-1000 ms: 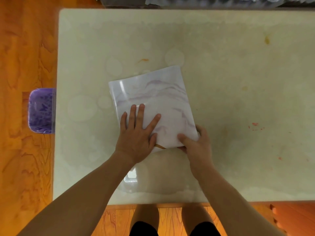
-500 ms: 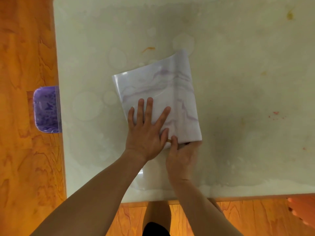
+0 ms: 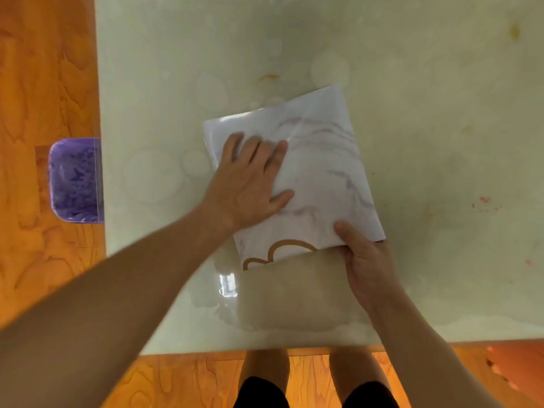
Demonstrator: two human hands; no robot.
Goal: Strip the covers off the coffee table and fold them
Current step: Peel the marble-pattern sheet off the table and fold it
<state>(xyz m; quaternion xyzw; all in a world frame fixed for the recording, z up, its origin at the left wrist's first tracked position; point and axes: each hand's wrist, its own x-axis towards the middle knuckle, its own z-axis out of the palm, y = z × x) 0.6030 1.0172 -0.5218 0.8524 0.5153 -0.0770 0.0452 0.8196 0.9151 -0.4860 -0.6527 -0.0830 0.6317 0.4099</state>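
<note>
Two hands work on one folded cover [image 3: 318, 178], seen from directly above. The cover is a glossy white sheet with faint purple marbling and a gold curved line near its closest edge. It lies folded into a rough rectangle, slightly askew, near the middle of the pale, stained counter [image 3: 426, 113].

The left hand [image 3: 250, 184] lies flat on the cover's left half, fingers straight and spread, pressing it down. The right hand [image 3: 365, 260] grips the cover's near right corner, thumb on top and fingers curled beneath.

A clear, shiny sheet [image 3: 294, 295] lies flat on the counter beneath and in front of the fold (whether it belongs to the same cover or is a second one cannot be told). A purple bin [image 3: 73, 181] sits on the wooden floor [image 3: 44, 83] at the counter's left edge.

The cover looks thin, light and springy, like plastic film, so folds will probably try to reopen. Its slick surface would likely slide on the smooth counter. Pinching a corner or edge while a flat palm anchors the layers seems the surest hold. The folding appears well along, with the clear sheet perhaps left to deal with.
</note>
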